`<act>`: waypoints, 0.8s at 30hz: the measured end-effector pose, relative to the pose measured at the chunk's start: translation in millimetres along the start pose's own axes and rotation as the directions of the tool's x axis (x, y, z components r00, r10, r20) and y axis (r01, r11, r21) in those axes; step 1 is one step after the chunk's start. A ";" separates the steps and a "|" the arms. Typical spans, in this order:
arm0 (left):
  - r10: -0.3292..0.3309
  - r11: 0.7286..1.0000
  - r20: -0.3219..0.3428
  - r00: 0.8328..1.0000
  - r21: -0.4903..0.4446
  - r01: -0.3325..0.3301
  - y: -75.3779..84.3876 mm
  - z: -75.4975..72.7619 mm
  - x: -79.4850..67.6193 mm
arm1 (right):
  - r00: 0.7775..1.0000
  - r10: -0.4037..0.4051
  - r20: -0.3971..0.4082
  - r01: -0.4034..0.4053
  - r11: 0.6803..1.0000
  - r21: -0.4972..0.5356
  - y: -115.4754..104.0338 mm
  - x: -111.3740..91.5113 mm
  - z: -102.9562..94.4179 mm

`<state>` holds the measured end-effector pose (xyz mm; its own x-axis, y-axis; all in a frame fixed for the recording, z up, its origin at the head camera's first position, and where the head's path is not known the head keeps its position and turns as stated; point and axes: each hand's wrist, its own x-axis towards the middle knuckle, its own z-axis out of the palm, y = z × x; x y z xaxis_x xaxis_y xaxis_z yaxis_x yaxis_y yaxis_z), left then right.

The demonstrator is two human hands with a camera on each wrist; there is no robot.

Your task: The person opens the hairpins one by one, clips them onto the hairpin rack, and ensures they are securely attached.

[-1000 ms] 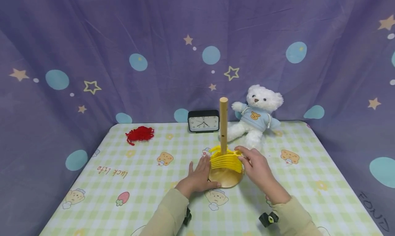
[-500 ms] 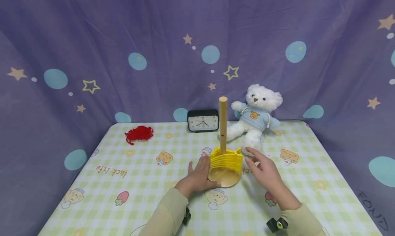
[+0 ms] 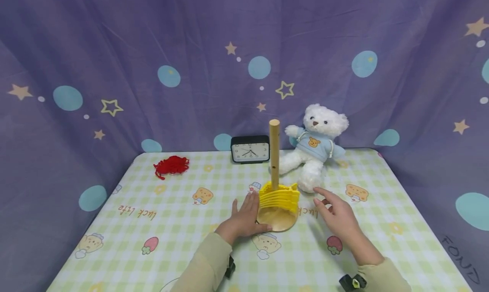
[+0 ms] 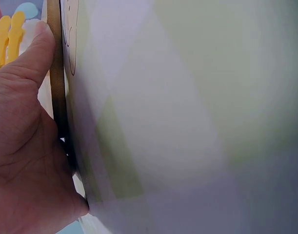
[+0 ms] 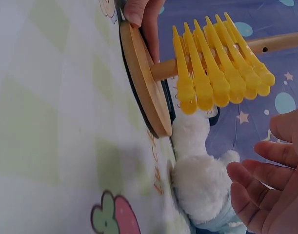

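A wooden stand has a round base (image 3: pixel 277 220) and an upright post (image 3: pixel 274 156). Around the lower post sits a stack of yellow plastic pieces (image 5: pixel 217 80), each tapering to a point at one end and rounded at the other. My left hand (image 3: pixel 242 220) rests against the base's left side, fingers straight and thumb on its front rim; the left wrist view shows the palm (image 4: pixel 22 136) close to the base's edge. To the right of the stack, my right hand (image 3: pixel 338 215) hovers above the cloth, fingers loosely bent, holding nothing.
Behind the stand are a black desk clock (image 3: pixel 250 149) and a white teddy bear (image 3: pixel 317 143) in a blue top. A tangle of red yarn (image 3: pixel 172 165) lies at the back left. A checked cloth (image 3: pixel 172 258) covers the table, with a purple curtain (image 3: pixel 206 101) behind.
My right hand has left the yellow pieces and drawn away to the right. The left hand stays at the base, and the stack remains around the post.
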<state>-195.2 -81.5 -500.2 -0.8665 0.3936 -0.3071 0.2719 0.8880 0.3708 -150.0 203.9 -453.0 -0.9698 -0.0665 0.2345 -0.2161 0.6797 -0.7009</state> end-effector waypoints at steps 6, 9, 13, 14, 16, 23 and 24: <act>0.001 1.000 0.010 1.000 -0.010 -0.001 2.9 -4.5 -4.1 | 1.000 0.007 -0.016 -0.007 0.999 -0.035 8.4 -3.1 -5.1; 0.011 1.000 0.006 1.000 -0.028 -0.011 5.2 -7.8 -7.1 | 1.000 0.001 -0.030 -0.003 0.999 -0.037 11.5 -4.4 -7.7; 0.016 1.000 -0.004 1.000 -0.026 -0.016 6.9 -9.6 -9.4 | 0.999 -0.013 -0.045 0.011 0.999 -0.038 14.0 -6.6 -11.1; 0.013 1.000 -0.001 1.000 -0.022 -0.013 7.8 -10.7 -10.1 | 0.999 -0.013 -0.046 0.011 0.999 -0.040 14.5 -7.2 -11.8; 0.012 1.000 -0.002 1.000 -0.020 -0.012 8.4 -11.7 -10.8 | 0.999 -0.008 -0.049 0.006 0.999 -0.045 15.5 -8.3 -13.3; 0.007 1.000 -0.001 1.000 0.000 -0.007 9.6 -13.1 -11.2 | 0.998 -0.002 -0.060 -0.001 0.999 -0.050 21.2 -10.7 -16.7; 0.007 1.000 -0.002 1.000 -0.001 -0.007 9.9 -13.3 -11.5 | 0.998 -0.005 -0.061 0.002 0.999 -0.051 21.8 -10.9 -17.0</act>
<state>-188.0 -80.4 -481.4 -0.8655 0.3996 -0.3022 0.2781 0.8849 0.3736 -142.2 231.9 -459.3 -0.9600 -0.0249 0.2789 -0.2119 0.7158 -0.6654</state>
